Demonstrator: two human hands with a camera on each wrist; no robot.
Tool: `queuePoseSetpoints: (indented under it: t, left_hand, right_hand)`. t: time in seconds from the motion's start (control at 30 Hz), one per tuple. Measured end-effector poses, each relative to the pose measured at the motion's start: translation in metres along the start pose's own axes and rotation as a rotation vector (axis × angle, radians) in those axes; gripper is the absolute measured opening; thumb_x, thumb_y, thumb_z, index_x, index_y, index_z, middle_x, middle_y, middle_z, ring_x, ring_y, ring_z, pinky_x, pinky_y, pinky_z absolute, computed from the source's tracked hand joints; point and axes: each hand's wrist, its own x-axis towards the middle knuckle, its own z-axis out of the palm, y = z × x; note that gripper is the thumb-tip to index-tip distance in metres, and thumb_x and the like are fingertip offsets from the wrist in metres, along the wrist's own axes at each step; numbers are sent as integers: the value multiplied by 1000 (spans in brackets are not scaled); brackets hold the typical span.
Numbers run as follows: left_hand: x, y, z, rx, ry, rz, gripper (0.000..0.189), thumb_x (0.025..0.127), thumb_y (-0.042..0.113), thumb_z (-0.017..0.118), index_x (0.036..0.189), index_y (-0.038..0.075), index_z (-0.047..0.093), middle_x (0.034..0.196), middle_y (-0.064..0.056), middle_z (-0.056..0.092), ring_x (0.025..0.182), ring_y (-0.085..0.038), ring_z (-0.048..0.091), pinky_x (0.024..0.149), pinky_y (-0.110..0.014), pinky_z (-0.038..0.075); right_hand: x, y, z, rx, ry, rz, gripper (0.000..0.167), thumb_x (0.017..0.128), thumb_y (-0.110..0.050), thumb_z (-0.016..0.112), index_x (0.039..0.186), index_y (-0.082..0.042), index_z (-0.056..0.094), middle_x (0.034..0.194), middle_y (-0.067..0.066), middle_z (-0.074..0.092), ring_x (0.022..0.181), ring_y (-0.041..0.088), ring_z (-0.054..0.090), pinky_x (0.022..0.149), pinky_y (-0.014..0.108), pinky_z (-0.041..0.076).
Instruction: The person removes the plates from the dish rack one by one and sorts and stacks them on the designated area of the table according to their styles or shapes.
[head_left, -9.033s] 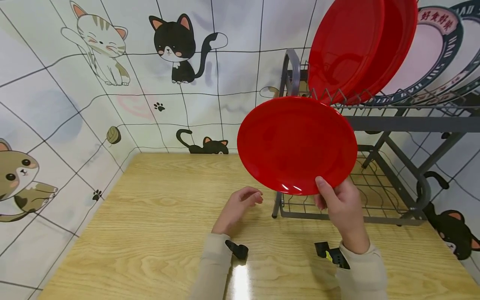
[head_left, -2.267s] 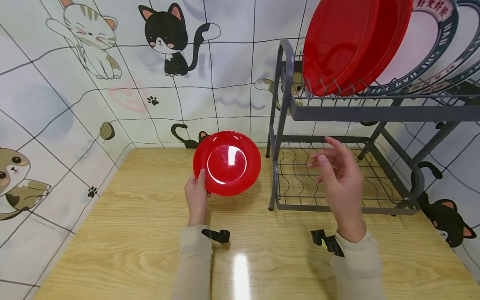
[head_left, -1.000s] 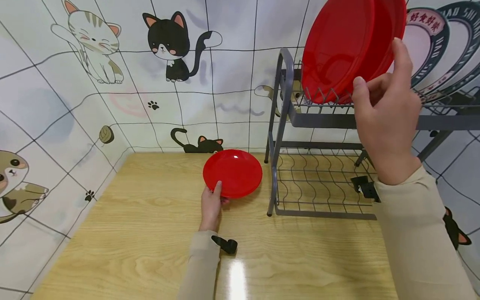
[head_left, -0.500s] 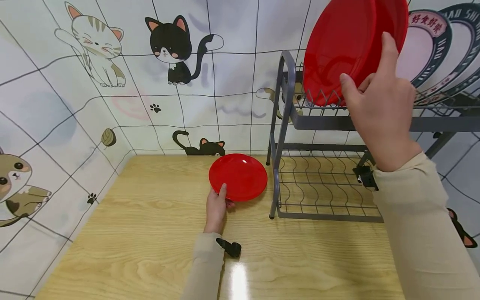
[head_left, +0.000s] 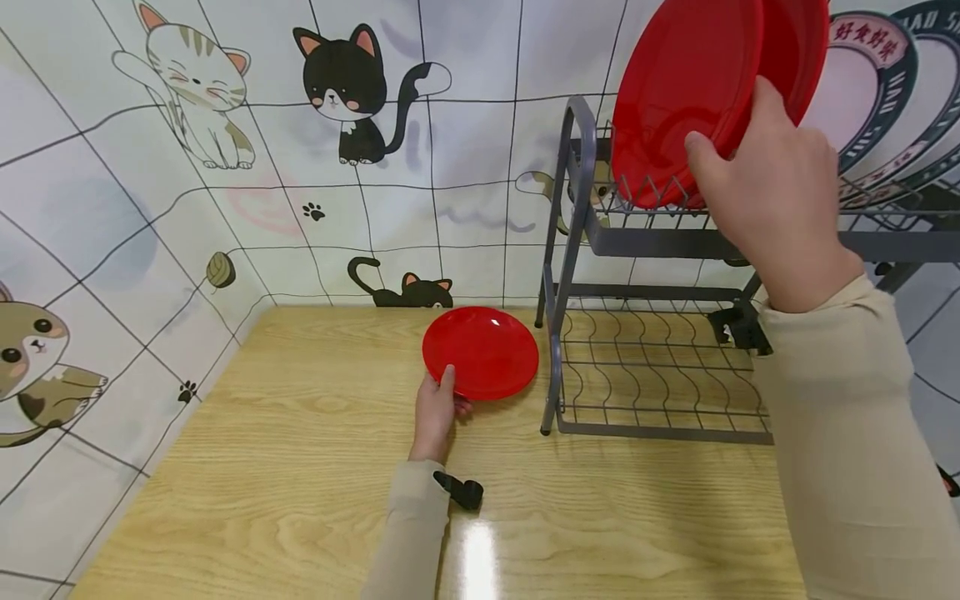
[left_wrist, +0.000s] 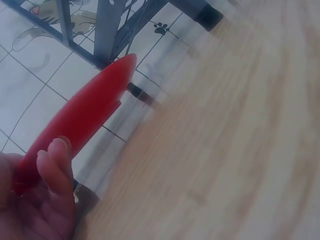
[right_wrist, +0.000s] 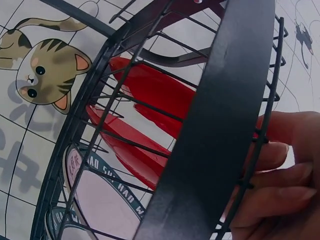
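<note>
My left hand (head_left: 435,421) holds a small red plate (head_left: 483,352) by its near-left rim, thumb on top and fingers beneath. In the left wrist view the plate (left_wrist: 85,112) shows edge-on, raised off the wood at a tilt. At the upper right my right hand (head_left: 780,192) pinches the right edge of the front large red plate (head_left: 675,100), which stands upright in the dish rack's (head_left: 660,242) top tier. Its thumb lies on the front side; the fingers go behind. A second red plate (head_left: 798,50) stands behind it, partly hidden.
White plates with dark patterned rims (head_left: 862,92) stand further right in the top tier. The wire bottom tier (head_left: 637,367) lies below. Cat-printed tiled walls (head_left: 472,150) border the wooden table (head_left: 300,467) at the back and left.
The small red plate passed from my right hand to my left and has come down nearer the table. My right hand has risen to the rack and grips the front large red plate.
</note>
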Motion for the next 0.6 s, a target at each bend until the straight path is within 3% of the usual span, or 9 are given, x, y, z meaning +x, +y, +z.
queuePoseSetpoints:
  t: [0.17, 0.3, 0.6]
  left_hand:
    - [1, 1, 0, -3, -8, -11, 28, 94, 32, 44, 103, 6, 48, 61, -10, 58, 46, -18, 55, 45, -26, 47]
    - [1, 0, 0, -12, -16, -14, 26, 94, 29, 44, 101, 5, 48, 60, -10, 57, 44, -17, 54, 44, -26, 47]
    - [4, -3, -7, 9, -135, -63, 21, 96, 24, 39, 110, 9, 44, 73, -17, 59, 53, -22, 58, 49, -31, 49]
  right_hand:
    - [7, 0, -4, -47, -121, 47, 62, 89, -30, 42, 140, -5, 19, 128, 28, 41, 95, 54, 49, 76, 60, 40]
    - [8, 1, -5, -84, -160, 52, 59, 89, -24, 40, 137, 3, 20, 122, 34, 43, 90, 54, 48, 74, 61, 41]
    - [10, 5, -5, -105, -236, 74, 64, 86, -20, 45, 139, 1, 14, 123, 34, 39, 90, 54, 47, 71, 61, 41]
